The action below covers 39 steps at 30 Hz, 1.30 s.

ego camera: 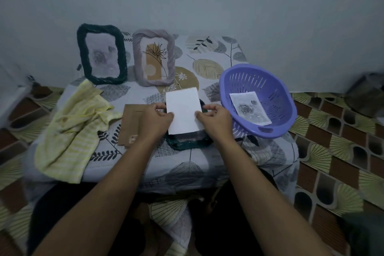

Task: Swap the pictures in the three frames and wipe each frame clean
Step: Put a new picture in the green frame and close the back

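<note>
Pinching the lower side edges of a white rectangular paper sheet (184, 110), the left hand (156, 119) and the right hand (215, 119) each close thumb and fingers on it. They hold it blank side up over a dark green rope-wrapped frame (189, 144) that lies flat on the leaf-patterned desk (209, 64). Whether the sheet is entering or leaving this frame cannot be told. A brown cardboard backing board (129, 125) lies just left of the frame, partly under the left wrist, and a crumpled yellow striped cloth (76, 129) lies further left. To the right, a purple slotted plastic basket (270, 81) holds a grey rose print (250, 108). A second dark green rope frame (101, 54) and a grey twisted rope frame (153, 58) stand upright at the rear.

Likely hazards: neither hand steadies the flat frame, so it may slide. Uneven pull from the two pinches could crease or skew the sheet, and it could be seated the wrong way round, as its printed face is hidden.
</note>
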Motion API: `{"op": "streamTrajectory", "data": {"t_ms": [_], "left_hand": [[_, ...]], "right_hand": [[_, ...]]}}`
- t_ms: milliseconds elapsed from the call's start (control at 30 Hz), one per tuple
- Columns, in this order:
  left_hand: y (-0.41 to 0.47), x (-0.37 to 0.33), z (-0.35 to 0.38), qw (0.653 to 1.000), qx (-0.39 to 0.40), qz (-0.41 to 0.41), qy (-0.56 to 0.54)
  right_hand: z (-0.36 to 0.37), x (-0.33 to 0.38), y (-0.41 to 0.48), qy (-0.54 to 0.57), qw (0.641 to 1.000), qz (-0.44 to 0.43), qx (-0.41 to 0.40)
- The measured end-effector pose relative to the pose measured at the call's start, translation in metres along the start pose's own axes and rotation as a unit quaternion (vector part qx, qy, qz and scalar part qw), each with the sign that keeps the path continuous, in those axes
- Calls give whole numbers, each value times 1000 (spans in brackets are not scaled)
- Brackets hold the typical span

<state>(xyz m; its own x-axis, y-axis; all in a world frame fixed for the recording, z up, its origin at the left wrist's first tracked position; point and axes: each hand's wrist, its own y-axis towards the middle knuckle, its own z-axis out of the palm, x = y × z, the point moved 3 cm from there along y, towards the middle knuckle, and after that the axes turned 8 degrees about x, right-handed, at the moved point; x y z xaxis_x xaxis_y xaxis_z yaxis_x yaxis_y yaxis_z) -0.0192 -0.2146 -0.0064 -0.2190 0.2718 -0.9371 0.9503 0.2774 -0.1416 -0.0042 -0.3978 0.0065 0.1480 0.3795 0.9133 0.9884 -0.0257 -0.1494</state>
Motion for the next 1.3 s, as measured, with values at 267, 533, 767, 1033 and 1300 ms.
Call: {"op": "streamTrajectory", "data": {"t_ms": [267,533,767,1033,1300], "left_hand": [[2,18,10,983,-13,77,166],[-1,21,14,961,-19,113,250],[-2,20,17,954,-18,133,267],[-1,18,15,955,-13,137,263],[0,18,15,961,-15,135,242]], "right_hand": [[1,-15,1,-184,982,25,15],[1,-26,2,-246,969,22,12],[0,-26,2,-284,959,11,12],[1,-26,1,-282,959,7,11],[1,-23,0,-265,964,4,10]]}}
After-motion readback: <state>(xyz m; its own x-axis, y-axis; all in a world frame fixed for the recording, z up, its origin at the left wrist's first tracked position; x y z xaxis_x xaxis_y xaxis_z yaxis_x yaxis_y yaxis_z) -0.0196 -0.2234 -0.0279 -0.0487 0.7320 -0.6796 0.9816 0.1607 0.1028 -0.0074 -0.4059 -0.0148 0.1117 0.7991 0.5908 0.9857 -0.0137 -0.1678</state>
